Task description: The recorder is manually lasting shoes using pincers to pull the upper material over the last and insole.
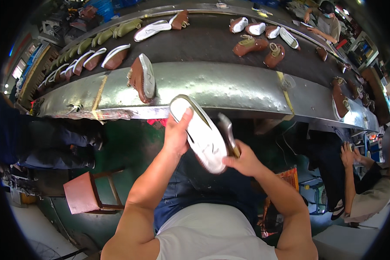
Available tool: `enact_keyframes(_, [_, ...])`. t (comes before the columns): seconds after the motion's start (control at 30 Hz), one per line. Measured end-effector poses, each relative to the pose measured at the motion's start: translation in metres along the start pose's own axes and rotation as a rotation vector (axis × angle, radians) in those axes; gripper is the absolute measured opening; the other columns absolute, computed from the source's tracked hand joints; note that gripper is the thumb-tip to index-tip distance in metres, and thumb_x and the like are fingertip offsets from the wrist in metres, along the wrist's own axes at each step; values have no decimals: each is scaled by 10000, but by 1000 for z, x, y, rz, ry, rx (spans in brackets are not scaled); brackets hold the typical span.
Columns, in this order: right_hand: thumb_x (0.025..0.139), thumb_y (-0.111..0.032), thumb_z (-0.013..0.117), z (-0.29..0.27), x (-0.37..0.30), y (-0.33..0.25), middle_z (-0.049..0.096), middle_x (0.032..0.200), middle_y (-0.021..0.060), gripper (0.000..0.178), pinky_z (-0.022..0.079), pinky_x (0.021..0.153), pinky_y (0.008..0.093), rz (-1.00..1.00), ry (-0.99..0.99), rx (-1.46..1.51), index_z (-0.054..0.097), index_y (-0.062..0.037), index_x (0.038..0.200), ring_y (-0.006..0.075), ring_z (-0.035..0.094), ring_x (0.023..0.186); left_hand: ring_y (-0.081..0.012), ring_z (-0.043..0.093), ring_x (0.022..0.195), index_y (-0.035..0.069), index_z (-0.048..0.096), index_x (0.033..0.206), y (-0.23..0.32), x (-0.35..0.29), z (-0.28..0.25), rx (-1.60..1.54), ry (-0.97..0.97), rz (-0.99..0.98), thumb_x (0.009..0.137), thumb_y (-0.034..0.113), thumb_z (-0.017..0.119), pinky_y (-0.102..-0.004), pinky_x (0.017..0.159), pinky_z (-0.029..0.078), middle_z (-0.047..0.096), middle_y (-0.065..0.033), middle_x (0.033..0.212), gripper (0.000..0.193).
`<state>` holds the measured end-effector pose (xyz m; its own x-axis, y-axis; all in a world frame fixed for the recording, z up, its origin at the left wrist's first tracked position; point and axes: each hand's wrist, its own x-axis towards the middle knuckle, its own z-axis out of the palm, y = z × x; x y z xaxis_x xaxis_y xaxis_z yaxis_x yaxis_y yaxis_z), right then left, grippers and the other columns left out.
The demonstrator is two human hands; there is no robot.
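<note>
In front of my body, a shoe (203,134) is turned with its white sole facing up. My left hand (177,134) grips it at one end, the thumb pressed flat on the sole. My right hand (243,159) is closed around the short handle of what looks like a hammer (228,132), its metal head blurred beside the shoe's edge. The right thumb lies at the shoe's near end. A brown shoe (143,78) rests on its side on the metal bench edge (195,89), just beyond my left hand.
Past the bench edge runs a dark conveyor belt (199,45) bearing brown shoes (250,45) and olive shoes (128,27). A chair (83,193) stands at left, near a person's legs (60,143). A seated person (372,190) is close at right; another person (327,24) works across the belt.
</note>
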<state>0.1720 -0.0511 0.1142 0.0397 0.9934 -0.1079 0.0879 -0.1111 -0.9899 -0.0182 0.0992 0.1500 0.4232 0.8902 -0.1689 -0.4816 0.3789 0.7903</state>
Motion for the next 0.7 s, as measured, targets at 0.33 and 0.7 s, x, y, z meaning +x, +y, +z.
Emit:
enact_keyframes(0.33, [973,-104,538,-12,-98,3,665,997,47,311,509,734,257,352,-59,-142,545,9,1263,90,583,825,-177,512,1187,139,180,1557,-112,-33,-25,362,-461,-102,825,51,774,-349,1027,418,510,-73,1287,947])
enact_keyframes(0.7, [982,-148,548,-49,-65,-32,652,1154,147,261,532,813,325,713,-252,406,570,26,1175,195,666,981,-209,467,1229,109,221,1537,-116,-24,-33,895,-527,252,1011,398,528,-383,1079,355,483,-90,1332,674])
